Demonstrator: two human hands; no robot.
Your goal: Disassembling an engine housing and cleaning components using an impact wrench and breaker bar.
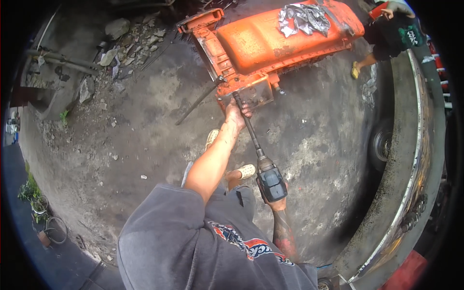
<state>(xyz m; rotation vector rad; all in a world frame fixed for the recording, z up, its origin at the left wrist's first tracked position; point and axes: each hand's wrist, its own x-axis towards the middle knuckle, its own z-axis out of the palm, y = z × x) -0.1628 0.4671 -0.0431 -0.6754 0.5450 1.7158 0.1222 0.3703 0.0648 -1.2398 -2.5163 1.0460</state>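
Observation:
I hold a long dark extension bar (253,131) with my left hand (237,112), fingers wrapped round it near its far end at the orange metal housing (247,46). At the near end of the bar is a black power tool (270,179), like an impact wrench; my right hand (277,202) grips it from below, mostly hidden by the tool. A dark bar (198,101) leans from a fitting on the housing down to the left. A crumpled silver-grey bundle (304,19) lies on top of the housing.
Another person (394,29) stands at upper right by the housing. A long curved concrete edge (401,154) runs down the right, beside a wheel-like round part (382,145). Rubble (116,55) and pipes (67,63) lie at upper left, plants (31,193) and a coil (57,229) at lower left.

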